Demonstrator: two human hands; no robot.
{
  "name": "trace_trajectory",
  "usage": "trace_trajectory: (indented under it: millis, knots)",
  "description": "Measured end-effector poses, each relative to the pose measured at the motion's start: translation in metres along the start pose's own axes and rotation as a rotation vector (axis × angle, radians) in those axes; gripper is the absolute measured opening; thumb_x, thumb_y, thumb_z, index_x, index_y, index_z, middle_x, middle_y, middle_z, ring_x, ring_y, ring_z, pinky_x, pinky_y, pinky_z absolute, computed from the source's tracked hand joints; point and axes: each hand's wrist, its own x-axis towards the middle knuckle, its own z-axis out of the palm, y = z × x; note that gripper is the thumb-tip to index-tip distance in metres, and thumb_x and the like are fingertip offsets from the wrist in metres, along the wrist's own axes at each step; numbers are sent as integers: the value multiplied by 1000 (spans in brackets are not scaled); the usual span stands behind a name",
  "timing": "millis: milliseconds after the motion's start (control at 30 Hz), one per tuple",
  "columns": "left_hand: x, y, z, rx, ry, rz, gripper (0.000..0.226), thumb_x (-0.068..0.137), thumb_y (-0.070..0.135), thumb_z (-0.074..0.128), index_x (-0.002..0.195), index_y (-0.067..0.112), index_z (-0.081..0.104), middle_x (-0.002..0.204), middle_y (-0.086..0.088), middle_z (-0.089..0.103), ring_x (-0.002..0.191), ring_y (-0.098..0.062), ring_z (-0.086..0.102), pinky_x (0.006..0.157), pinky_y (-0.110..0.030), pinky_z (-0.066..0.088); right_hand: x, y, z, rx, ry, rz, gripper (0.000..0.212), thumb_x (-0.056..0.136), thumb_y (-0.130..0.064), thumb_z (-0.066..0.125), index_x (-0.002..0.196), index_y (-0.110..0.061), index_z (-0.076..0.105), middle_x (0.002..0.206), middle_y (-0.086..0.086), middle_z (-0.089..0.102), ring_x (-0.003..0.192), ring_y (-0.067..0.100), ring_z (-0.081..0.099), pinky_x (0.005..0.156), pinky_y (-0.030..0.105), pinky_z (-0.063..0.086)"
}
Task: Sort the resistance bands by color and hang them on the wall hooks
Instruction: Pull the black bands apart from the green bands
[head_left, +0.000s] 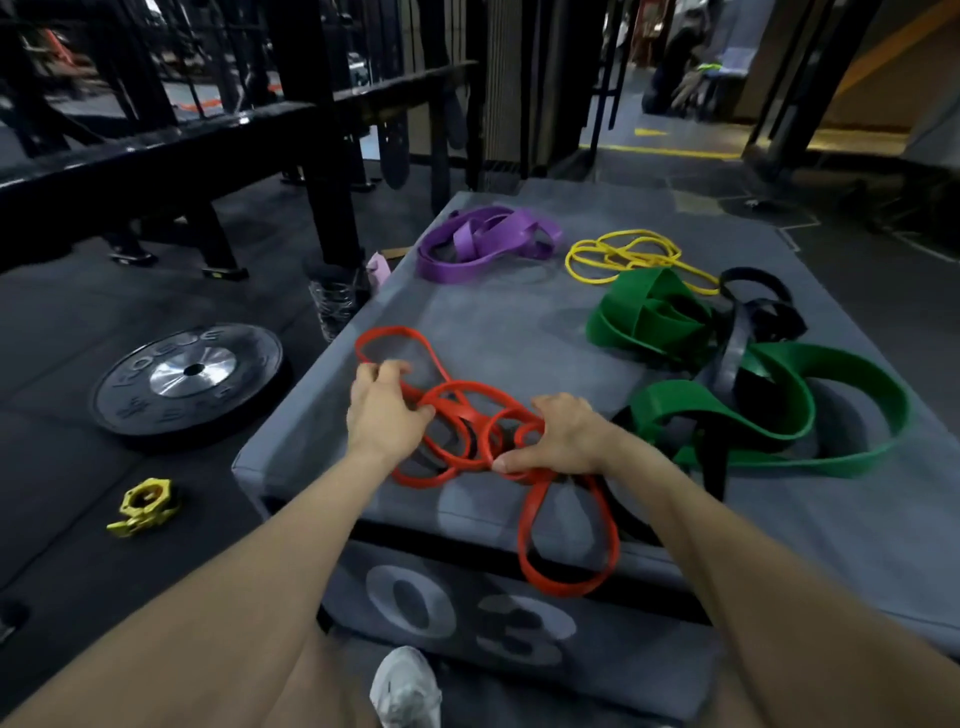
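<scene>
A tangle of red resistance bands (467, 415) lies at the near left of a grey padded box (498, 322). My left hand (382, 410) grips the red loops at their left side. My right hand (561, 436) pinches them at the right, and one red loop (566, 540) hangs over the box's front edge. Purple bands (483, 241) sit at the far left of the box, thin yellow bands (623, 254) behind the middle. Wide green bands (654, 317) and a second green loop (779, 410) lie to the right, mixed with black bands (737, 338). No wall hooks are visible.
A black weight plate (189, 374) lies on the floor to the left, with a yellow barbell collar (148, 504) nearer me. A water bottle (335, 301) stands by the box's left side. Black rack frames (311, 130) rise behind. My white shoe (405, 686) is below.
</scene>
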Motion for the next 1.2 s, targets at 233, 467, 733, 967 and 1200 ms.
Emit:
trace_trajectory:
  millis: [233,467,733,967,1200]
  knots:
    - [15,-12,-1,81,-78,-199,92,70,37,77,143,17,23,144,-22,24,133,-40,26,110,-47,25,16,-11,3,-95,-29,-48,53,66,-41,71,107,-11,55,117,17,57,112,33,53,90,34,47]
    - [22,-23,-2,-241,-112,-168,55,78,5,70,128,3,48,120,-14,60,96,-19,59,85,-27,45,22,-13,4,0,143,19,38,78,-34,64,106,-9,58,119,17,60,111,33,57,86,35,46]
    - [30,-1,3,-524,-55,-88,29,84,-6,59,112,-3,63,105,-10,64,93,-13,56,78,-23,45,48,-21,-22,521,406,21,12,73,-18,75,75,-16,63,74,5,62,75,18,58,67,28,42]
    - [102,37,-15,-687,62,43,36,83,-16,51,116,-6,59,112,-16,63,74,1,61,77,-17,50,104,-44,-83,587,577,-13,12,74,-20,73,71,-18,62,70,1,61,72,15,60,61,26,44]
    - [168,36,3,-490,52,72,30,87,2,57,116,1,62,117,-19,65,110,-28,61,103,-39,44,174,-47,-90,606,576,74,40,71,-36,75,99,-9,66,102,15,69,97,31,64,77,34,48]
